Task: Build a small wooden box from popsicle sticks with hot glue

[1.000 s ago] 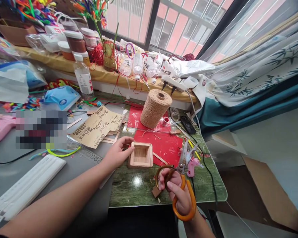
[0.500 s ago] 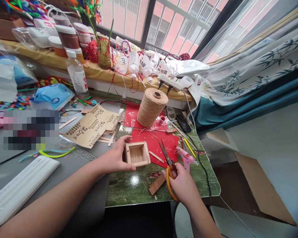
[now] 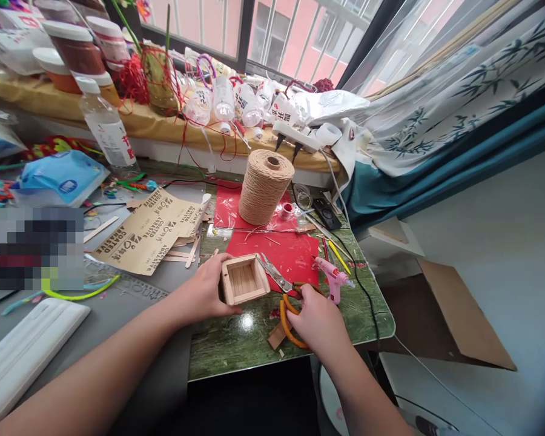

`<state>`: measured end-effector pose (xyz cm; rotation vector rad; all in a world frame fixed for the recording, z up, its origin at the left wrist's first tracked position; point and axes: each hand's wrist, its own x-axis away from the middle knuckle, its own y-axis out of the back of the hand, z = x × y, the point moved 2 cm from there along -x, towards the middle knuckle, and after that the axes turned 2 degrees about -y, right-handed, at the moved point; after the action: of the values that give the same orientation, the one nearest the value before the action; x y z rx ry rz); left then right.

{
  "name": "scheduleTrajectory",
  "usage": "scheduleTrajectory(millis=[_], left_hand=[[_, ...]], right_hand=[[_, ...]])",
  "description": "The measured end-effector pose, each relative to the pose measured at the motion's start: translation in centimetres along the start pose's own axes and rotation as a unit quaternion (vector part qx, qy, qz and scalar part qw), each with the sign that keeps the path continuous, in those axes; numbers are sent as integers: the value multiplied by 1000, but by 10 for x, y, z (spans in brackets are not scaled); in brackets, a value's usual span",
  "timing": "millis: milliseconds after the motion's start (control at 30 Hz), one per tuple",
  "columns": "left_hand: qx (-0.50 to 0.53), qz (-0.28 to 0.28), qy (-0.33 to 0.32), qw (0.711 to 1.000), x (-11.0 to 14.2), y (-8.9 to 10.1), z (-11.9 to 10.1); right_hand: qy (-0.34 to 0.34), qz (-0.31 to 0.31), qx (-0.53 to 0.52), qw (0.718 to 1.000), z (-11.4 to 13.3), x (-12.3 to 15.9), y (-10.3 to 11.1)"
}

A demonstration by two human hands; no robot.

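Note:
My left hand (image 3: 210, 289) grips a small square wooden box (image 3: 225, 286) by its left side, its open top tilted toward me. The box appears built from wooden craft sticks. In my right hand (image 3: 318, 316) is a pair of scissors (image 3: 289, 330) with orange handles, fingers wrapped round the loops. The blades point up and left, with their tips at the box's upper right corner; whether they touch it I cannot tell. Beneath them lies a red sheet (image 3: 295, 249). A pink glue gun (image 3: 333, 278) rests just beyond my right hand.
A large twine spool (image 3: 264, 189) stands behind the box. Sandpaper sheets (image 3: 138, 239) and craft sticks lie left. A yellow pen (image 3: 339, 257) and black cable (image 3: 366, 293) are at right. Several bottles line the sill, with a power strip (image 3: 295, 136). Brown scrap (image 3: 278, 334) lies near the front edge.
My right hand has brought the scissors left, so the tips are now at the box's corner. My left hand still holds the box, now turned slightly. The camera view has shifted.

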<state>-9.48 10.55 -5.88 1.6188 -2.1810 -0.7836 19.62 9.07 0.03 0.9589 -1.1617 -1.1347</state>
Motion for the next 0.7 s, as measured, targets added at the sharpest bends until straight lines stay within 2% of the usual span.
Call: scheduleTrajectory(millis=[200,433,700], left_hand=[[-5,3,0,1000,-1,-3,7],[-13,14,3,1000,-1,1,-2],[27,49,-8,998,1,3,3]], right_hand=[[1,-15,46,999,2,-4,0],[6,-11,56,998,0,-5,1],[41,2,58,997,-14,-12,2]])
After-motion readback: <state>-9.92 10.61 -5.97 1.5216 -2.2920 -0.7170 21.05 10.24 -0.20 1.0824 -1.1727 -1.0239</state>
